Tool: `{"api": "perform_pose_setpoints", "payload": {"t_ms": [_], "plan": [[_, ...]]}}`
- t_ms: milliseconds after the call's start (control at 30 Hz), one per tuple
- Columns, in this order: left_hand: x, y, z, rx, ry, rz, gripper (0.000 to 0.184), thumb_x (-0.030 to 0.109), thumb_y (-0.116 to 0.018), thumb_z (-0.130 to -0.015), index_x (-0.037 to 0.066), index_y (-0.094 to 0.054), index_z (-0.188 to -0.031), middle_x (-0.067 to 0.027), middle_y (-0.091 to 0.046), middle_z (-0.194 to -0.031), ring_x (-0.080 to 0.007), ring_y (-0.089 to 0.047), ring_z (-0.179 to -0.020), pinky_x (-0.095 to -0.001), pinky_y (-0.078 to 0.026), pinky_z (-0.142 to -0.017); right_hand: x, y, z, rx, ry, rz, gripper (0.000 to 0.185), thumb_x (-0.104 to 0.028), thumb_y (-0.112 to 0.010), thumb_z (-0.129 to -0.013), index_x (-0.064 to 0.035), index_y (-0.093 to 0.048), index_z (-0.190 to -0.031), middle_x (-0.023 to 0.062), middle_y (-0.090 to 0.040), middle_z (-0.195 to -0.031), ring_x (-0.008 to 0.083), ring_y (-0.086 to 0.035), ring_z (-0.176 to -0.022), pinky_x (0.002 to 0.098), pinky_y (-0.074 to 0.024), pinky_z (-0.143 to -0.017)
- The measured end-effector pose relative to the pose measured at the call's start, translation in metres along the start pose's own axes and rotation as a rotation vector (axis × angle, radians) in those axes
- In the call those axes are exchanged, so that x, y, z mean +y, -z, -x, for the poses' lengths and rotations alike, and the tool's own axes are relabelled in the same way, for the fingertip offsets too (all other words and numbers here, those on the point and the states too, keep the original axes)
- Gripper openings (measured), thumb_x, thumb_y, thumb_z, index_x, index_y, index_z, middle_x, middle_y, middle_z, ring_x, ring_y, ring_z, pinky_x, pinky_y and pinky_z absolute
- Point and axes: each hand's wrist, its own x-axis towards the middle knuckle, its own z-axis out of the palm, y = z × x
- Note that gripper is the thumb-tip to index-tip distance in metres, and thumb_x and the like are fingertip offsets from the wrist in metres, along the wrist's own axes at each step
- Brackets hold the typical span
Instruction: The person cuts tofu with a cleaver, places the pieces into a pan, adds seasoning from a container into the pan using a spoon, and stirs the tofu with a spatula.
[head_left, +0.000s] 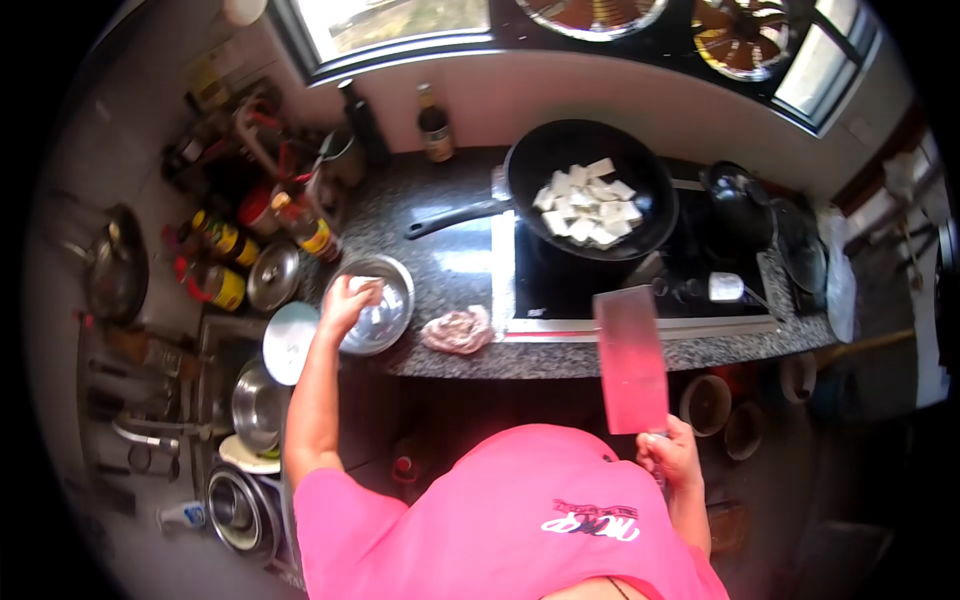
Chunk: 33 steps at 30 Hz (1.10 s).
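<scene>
My left hand (347, 305) is closed on a small pale piece (368, 291), over the metal bowl (392, 318) on the granite counter. In my right hand (674, 452) is the handle of a cleaver (632, 360); its broad blade points up, in front of the stove's near edge. A black frying pan (655, 195) with several white pieces (590, 205) sits on the stove, its handle toward the left. Beside the bowl lies a crumpled bag (458, 330), its contents hard to make out.
Sauce bottles (305, 230) and a metal lid (273, 276) stand left of the bowl, near a pale plate (290, 343). Metal bowls (258, 405) are at the sink. A black pot (738, 205) is right of the pan; two bottles stand by the wall.
</scene>
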Motion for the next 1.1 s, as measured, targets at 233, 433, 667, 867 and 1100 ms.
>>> {"api": "perform_pose_setpoints", "payload": {"t_ms": [233,433,667,867,1100], "plan": [[0.0,-0.003,0.017,0.131,-0.039,0.057,0.031,0.005,-0.066,-0.081,-0.005,-0.054,-0.108,-0.0109,-0.065,-0.098,-0.0154,-0.063,-0.088,-0.0284,-0.052,-0.077,-0.011,-0.015,-0.019,-0.194,-0.049,0.131,0.005,-0.007,-0.053,-0.088,-0.0034,-0.056,-0.09,-0.0007,-0.051,-0.06,0.004,-0.041,-0.041,0.0199,-0.0308,-0.034],[0.001,0.002,0.036,0.102,0.303,0.608,0.03,0.021,-0.067,-0.086,0.0,-0.056,-0.105,-0.0099,-0.066,-0.089,-0.0167,-0.066,-0.07,-0.0248,-0.051,-0.054,-0.025,-0.025,-0.034,-0.315,0.008,0.224,0.007,-0.004,-0.054,-0.088,-0.0024,-0.057,-0.093,-0.0026,-0.052,-0.067,0.0037,-0.048,-0.052,0.0195,-0.0377,-0.047],[0.088,-0.036,0.137,-0.343,0.161,1.606,0.045,0.019,-0.055,-0.09,-0.001,-0.044,-0.128,-0.0205,-0.054,-0.126,-0.0356,-0.058,-0.11,-0.0433,-0.049,-0.094,-0.035,-0.026,-0.051,-0.442,0.163,0.285,0.025,-0.001,-0.051,-0.088,-0.0021,-0.058,-0.112,-0.0016,-0.054,-0.065,0.0035,-0.046,-0.05,0.0198,-0.0378,-0.047],[0.16,-0.107,0.195,-0.392,0.07,1.58,0.051,0.02,-0.066,-0.086,0.002,-0.043,-0.129,-0.0195,-0.053,-0.127,-0.0354,-0.056,-0.114,-0.0424,-0.051,-0.093,-0.062,-0.041,-0.049,-0.546,0.533,0.564,0.044,0.003,-0.05,-0.084,-0.0023,-0.05,-0.128,0.0041,-0.055,-0.072,0.011,-0.053,-0.057,0.0238,-0.0428,-0.055],[0.205,-0.169,0.219,-0.261,-0.129,1.299,0.052,0.015,-0.073,-0.081,0.001,-0.047,-0.124,-0.0172,-0.057,-0.121,-0.0324,-0.056,-0.114,-0.0402,-0.05,-0.095,-0.059,-0.017,-0.048,-0.509,0.964,0.822,0.056,0.008,-0.054,-0.073,0.0029,-0.047,-0.129,0.0117,-0.055,-0.071,0.0254,-0.057,-0.058,0.0327,-0.0476,-0.053]]}}
